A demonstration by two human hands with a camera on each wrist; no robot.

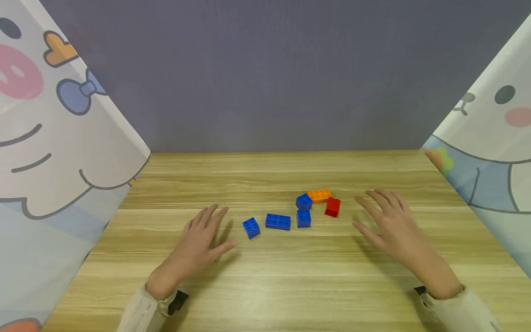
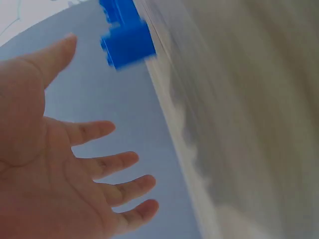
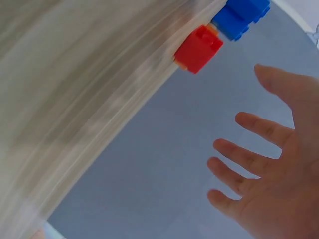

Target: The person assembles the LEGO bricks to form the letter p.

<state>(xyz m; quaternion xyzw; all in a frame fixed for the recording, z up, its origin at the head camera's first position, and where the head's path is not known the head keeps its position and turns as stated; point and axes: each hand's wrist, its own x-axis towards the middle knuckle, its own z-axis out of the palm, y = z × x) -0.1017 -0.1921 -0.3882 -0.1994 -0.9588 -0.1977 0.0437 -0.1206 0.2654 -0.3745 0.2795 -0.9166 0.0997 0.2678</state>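
The left hand and right hand, fingers apart and gripping nothing, are flanking blue, orange and red studded plastic bricks, presumably for easy reach.

Spread right-hand fingers, red brick near blue bricks, blurred tabletop

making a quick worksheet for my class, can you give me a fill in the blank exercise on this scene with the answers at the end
1. Exactly ____ blue bricks lie on the table.
2. Nearest the right hand is a brick coloured ____.
3. Nearest the left hand is a small brick coloured ____.
4. The long brick closest to the grey back panel is coloured ____.

Missing words: four; red; blue; orange
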